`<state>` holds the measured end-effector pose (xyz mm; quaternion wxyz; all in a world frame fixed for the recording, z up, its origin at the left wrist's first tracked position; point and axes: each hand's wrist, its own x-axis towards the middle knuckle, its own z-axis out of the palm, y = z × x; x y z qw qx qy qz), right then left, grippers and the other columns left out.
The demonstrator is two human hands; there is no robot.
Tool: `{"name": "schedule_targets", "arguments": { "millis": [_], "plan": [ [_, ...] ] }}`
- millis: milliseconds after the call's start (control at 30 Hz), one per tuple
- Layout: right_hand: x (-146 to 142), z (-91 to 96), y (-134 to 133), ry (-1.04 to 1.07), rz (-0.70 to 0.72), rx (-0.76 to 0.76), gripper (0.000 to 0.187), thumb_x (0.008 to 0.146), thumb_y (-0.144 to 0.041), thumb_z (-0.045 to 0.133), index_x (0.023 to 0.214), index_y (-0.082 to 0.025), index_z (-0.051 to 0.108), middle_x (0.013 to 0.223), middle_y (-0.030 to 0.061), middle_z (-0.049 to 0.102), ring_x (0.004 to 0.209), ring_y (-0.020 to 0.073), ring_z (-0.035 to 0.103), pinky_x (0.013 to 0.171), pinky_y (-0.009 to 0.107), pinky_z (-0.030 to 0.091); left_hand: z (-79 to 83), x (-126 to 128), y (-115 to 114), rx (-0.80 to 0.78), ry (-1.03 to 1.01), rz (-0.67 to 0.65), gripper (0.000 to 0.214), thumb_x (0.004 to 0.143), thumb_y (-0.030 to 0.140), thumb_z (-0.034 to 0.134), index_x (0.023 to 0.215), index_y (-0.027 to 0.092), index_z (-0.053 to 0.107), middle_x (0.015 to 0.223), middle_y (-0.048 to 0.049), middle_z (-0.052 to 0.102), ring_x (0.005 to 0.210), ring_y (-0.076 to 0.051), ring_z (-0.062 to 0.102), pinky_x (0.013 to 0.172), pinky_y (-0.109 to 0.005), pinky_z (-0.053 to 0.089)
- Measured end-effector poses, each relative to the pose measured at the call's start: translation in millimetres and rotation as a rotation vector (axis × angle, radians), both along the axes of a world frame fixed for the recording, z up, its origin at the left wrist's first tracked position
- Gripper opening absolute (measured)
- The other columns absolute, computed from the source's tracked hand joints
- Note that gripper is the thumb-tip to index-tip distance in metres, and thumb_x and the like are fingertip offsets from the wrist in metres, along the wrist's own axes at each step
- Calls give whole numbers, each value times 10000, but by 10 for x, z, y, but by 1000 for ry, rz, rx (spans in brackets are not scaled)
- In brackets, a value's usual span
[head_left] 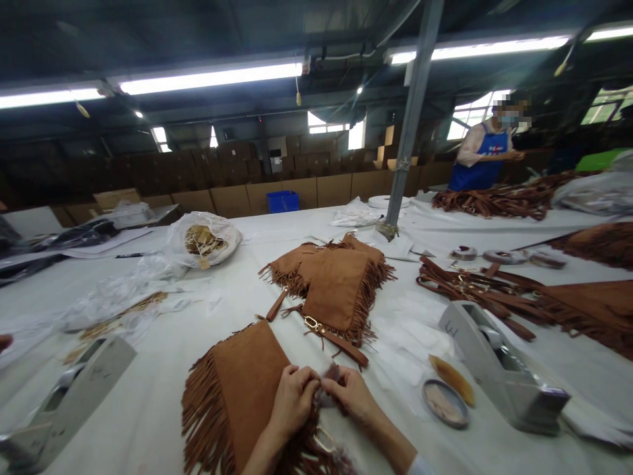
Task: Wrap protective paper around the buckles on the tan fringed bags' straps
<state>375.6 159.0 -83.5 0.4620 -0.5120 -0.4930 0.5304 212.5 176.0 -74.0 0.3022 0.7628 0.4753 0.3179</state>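
Observation:
A brown suede bag with fringe (237, 389) lies on the white table (148, 409) right in front of me. My left hand (293, 400) and my right hand (352, 393) meet at its right edge, both with fingers pinched closed on a small dark piece of the bag that I cannot make out. A gold clasp shows just below my hands. Behind them lies a pile of fringed brown bags (336, 284) with a strap and gold buckle.
Grey tape dispensers stand at the right (499, 369) and the left (69, 396). A round tin lid (444, 402) lies near my right hand. Brown straps (475, 284), plastic bags (202, 241) and a steel post (408, 132) stand farther back. A person in a blue apron (484, 158) works at the far right.

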Motion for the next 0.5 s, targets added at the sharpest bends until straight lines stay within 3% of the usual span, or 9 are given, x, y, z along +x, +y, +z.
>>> {"name": "schedule_targets", "arguments": {
  "millis": [100,267,500],
  "plan": [
    [8,-29,-23,-4,-42,9,331,677,-467,685,641,-176,530,451,-68,465,378,57,347,368,199,241,34,-9,-4,2,68,-23,214,857,342,496,948,228,653,844,-47,689,920,-244,552,827,-338,399],
    [29,-35,-50,16,-80,-1,323,693,-473,655,655,-180,525,443,-71,465,381,60,352,374,195,248,13,2,27,-27,127,-55,168,845,315,509,726,220,581,764,-22,650,850,-219,548,832,-327,392],
    [16,16,-33,-9,-47,-49,222,675,-369,634,636,-177,530,442,-69,481,367,62,370,374,195,265,-15,14,4,2,134,-58,158,869,262,434,753,229,536,764,-10,631,873,-213,540,919,-361,362]
  ]
}}
